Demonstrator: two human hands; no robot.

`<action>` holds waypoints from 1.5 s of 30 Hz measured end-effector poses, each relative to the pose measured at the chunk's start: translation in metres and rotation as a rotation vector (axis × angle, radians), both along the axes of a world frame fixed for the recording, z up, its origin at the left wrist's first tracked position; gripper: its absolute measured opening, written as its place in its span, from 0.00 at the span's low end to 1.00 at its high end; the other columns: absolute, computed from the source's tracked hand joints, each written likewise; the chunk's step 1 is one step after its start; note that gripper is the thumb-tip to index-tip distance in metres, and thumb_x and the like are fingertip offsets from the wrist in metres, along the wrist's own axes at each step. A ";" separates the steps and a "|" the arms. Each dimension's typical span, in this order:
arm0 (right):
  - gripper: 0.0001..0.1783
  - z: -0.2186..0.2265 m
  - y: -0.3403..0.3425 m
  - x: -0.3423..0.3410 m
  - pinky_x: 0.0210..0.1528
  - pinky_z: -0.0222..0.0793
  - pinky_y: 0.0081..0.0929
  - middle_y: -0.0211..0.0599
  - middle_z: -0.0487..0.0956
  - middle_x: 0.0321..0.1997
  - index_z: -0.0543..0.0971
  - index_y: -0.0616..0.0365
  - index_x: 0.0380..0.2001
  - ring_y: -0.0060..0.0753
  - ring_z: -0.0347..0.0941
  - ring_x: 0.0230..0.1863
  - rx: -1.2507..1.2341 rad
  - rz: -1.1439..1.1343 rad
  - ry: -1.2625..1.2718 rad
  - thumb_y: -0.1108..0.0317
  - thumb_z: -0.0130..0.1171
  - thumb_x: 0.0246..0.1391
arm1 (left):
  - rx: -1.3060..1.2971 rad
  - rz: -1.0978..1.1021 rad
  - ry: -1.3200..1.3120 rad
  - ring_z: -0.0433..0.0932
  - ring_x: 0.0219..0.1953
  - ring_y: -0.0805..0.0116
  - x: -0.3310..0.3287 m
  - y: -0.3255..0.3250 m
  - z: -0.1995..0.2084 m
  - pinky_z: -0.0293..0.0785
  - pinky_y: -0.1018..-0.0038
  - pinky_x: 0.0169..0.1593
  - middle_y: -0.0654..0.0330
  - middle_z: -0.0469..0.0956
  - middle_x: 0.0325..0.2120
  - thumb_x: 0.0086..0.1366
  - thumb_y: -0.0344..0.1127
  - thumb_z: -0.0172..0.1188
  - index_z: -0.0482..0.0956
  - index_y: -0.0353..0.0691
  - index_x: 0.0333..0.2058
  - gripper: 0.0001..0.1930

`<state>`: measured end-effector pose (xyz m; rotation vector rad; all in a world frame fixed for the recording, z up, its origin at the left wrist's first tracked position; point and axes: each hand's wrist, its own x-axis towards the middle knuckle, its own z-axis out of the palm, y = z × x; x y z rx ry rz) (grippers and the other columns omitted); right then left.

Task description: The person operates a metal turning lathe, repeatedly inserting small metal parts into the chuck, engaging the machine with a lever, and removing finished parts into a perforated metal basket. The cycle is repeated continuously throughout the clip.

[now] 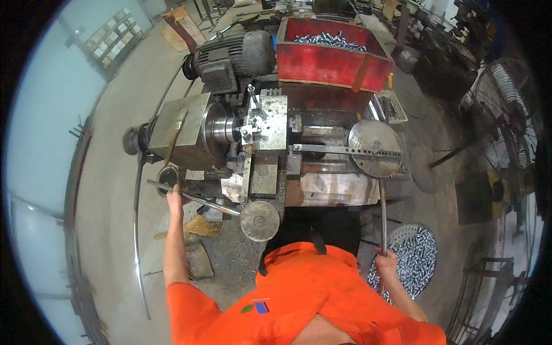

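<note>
My left hand (pixel 174 200) is closed round a metal lever (pixel 214 206), which runs to a round grey disc (pixel 260 221) at the near side of a lathe. On the right, my right hand (pixel 386 262) grips a long upright rod handle (pixel 383 215) that reaches toward a larger round plate (pixel 374 138). Between them lies the lathe's metal tool block (pixel 270 122), with a small clamp handle (pixel 253 98) standing on it. Its left side faces the shiny chuck (pixel 221 129) of the headstock (pixel 179 123). Whatever sits between chuck and block is too small to make out.
A red bin (pixel 328 66) of small metal parts stands behind the lathe, beside a grey motor (pixel 236 57). Near my right hand is a basket (pixel 402 234) full of shiny parts. A floor fan (pixel 506 115) stands far right; a broom head (pixel 204 226) lies below the left lever.
</note>
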<state>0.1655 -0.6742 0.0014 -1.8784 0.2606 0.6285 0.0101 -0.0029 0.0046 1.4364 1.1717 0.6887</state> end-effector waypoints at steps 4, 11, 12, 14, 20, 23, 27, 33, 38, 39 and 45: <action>0.17 -0.004 -0.028 0.024 0.18 0.59 0.25 0.29 0.71 0.16 0.77 0.65 0.33 0.23 0.64 0.17 -0.157 0.101 -0.269 0.73 0.53 0.33 | -0.055 -0.007 0.120 0.76 0.13 0.59 -0.013 0.007 0.005 0.77 0.69 0.16 0.50 0.75 0.17 0.60 0.43 0.49 0.71 0.26 0.30 0.20; 0.31 0.006 -0.114 0.181 0.43 0.67 0.49 0.56 0.77 0.32 0.74 0.63 0.45 0.56 0.73 0.38 -1.122 0.313 -0.536 0.62 0.59 0.31 | -0.067 -0.001 0.027 0.78 0.18 0.57 -0.005 -0.004 0.006 0.80 0.67 0.21 0.50 0.76 0.22 0.60 0.44 0.52 0.68 0.25 0.37 0.21; 0.29 0.001 -0.126 0.204 0.43 0.67 0.46 0.52 0.76 0.33 0.75 0.60 0.44 0.55 0.72 0.41 -1.259 0.323 -0.560 0.60 0.59 0.33 | -0.051 -0.025 0.000 0.78 0.19 0.58 -0.003 -0.001 -0.001 0.80 0.67 0.21 0.50 0.76 0.23 0.60 0.45 0.52 0.67 0.26 0.38 0.22; 0.29 -0.012 -0.141 0.251 0.42 0.68 0.44 0.51 0.75 0.38 0.75 0.57 0.45 0.52 0.72 0.41 -1.353 0.247 -0.628 0.62 0.60 0.34 | -0.014 -0.075 -0.055 0.79 0.21 0.59 0.001 0.004 -0.016 0.80 0.68 0.21 0.51 0.75 0.25 0.61 0.47 0.52 0.66 0.27 0.41 0.23; 0.43 -0.011 -0.070 0.234 0.60 0.54 0.42 0.51 0.67 0.56 0.59 0.58 0.61 0.52 0.61 0.58 -1.345 -0.023 -1.046 0.62 0.57 0.36 | -0.067 -0.011 -0.139 0.78 0.27 0.63 -0.043 0.025 -0.057 0.76 0.68 0.34 0.53 0.77 0.27 0.60 0.59 0.52 0.71 0.34 0.45 0.30; 0.48 -0.030 -0.039 0.180 0.67 0.44 0.41 0.53 0.59 0.64 0.55 0.63 0.62 0.53 0.51 0.66 -0.960 -0.023 -1.205 0.63 0.57 0.33 | 0.245 -0.184 0.327 0.78 0.31 0.59 -0.067 0.025 -0.095 0.74 0.64 0.38 0.51 0.79 0.31 0.59 0.59 0.53 0.73 0.35 0.45 0.30; 0.45 -0.048 -0.001 0.109 0.65 0.50 0.39 0.54 0.61 0.62 0.62 0.63 0.58 0.54 0.55 0.63 -0.753 0.146 -0.963 0.68 0.57 0.28 | 0.708 -0.609 1.144 0.79 0.37 0.54 -0.043 -0.018 -0.088 0.73 0.59 0.40 0.46 0.79 0.32 0.58 0.59 0.51 0.76 0.35 0.40 0.29; 0.31 -0.042 0.047 0.081 0.56 0.63 0.36 0.52 0.71 0.53 0.75 0.63 0.45 0.51 0.67 0.55 -0.559 0.237 -0.811 0.70 0.56 0.29 | 0.464 -0.069 0.889 0.78 0.35 0.47 -0.015 -0.061 -0.169 0.74 0.59 0.40 0.46 0.78 0.27 0.55 0.53 0.56 0.76 0.34 0.31 0.23; 0.25 -0.011 0.070 0.091 0.52 0.66 0.35 0.51 0.75 0.47 0.77 0.65 0.39 0.51 0.71 0.49 -0.394 0.308 -0.888 0.70 0.56 0.29 | 0.489 -0.560 1.101 0.77 0.36 0.47 -0.037 -0.029 -0.138 0.73 0.57 0.39 0.46 0.78 0.32 0.54 0.50 0.59 0.72 0.37 0.40 0.23; 0.24 -0.001 0.075 0.095 0.52 0.67 0.35 0.51 0.76 0.46 0.77 0.65 0.38 0.51 0.71 0.49 -0.360 0.350 -0.909 0.71 0.56 0.29 | 0.548 -0.620 1.136 0.78 0.36 0.47 -0.044 -0.018 -0.134 0.73 0.57 0.39 0.46 0.78 0.32 0.55 0.50 0.58 0.71 0.37 0.41 0.23; 0.22 0.076 0.129 0.136 0.47 0.68 0.34 0.50 0.77 0.42 0.77 0.64 0.36 0.51 0.73 0.44 -0.277 0.385 -0.996 0.72 0.55 0.30 | 0.568 -0.519 1.062 0.78 0.38 0.48 -0.044 -0.034 -0.120 0.73 0.58 0.41 0.45 0.78 0.31 0.56 0.50 0.56 0.69 0.36 0.46 0.25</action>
